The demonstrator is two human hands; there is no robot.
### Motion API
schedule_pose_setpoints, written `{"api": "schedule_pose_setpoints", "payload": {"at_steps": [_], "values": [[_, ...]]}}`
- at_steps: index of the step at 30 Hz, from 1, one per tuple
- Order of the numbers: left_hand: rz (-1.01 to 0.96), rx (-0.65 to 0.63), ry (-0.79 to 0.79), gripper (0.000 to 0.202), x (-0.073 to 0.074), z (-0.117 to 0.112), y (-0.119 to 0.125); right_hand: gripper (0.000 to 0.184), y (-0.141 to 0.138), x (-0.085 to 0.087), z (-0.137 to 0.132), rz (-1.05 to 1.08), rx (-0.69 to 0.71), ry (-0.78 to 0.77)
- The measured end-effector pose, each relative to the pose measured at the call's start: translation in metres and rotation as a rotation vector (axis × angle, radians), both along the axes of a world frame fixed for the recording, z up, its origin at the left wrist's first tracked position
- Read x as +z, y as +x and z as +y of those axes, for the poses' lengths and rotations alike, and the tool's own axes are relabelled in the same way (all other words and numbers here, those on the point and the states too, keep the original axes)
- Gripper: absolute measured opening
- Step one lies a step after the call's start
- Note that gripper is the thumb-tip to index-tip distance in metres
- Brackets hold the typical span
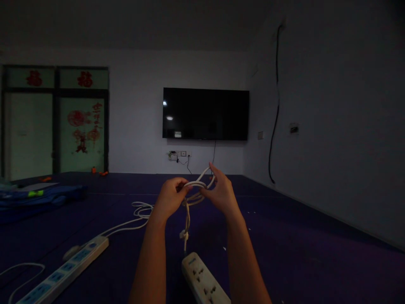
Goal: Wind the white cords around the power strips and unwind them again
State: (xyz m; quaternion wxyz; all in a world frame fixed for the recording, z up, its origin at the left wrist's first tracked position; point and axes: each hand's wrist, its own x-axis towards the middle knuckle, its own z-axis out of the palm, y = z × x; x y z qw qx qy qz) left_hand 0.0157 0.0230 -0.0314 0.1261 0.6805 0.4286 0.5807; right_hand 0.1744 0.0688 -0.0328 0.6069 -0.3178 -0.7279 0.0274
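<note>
Both hands hold a white power cord (196,184) up in front of me, bent into loops. My left hand (172,195) is closed on the left side of the loops, thumb and fingers pinching the cord. On the right side, my right hand (220,188) grips it too, with the index finger raised along an upper loop. From the loops the cord hangs down, with a knotted or bunched part (184,234) low on it. Below lies a white power strip (202,276) with several sockets, its near end cut off by the frame.
A second power strip (68,270) with blue sockets lies at the left, its white cord (142,209) loosely coiled beyond it. Blue cloth (41,198) lies farther left on the dark purple floor. A television (205,114) hangs on the far wall; a black cable (277,105) runs down the right wall.
</note>
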Motion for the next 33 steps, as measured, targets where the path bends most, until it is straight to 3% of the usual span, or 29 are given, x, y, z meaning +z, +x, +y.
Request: {"api": "schedule_pose_setpoints", "payload": {"at_steps": [13,33], "values": [[0.067,0.016,0.003,0.018,0.003,-0.001,0.0,0.079,0.001,0.004,-0.008,-0.058,-0.107,0.041],[0.086,-0.024,0.034,0.016,0.001,0.001,-0.001,0.079,0.001,0.005,-0.011,-0.059,-0.124,0.045]]}}
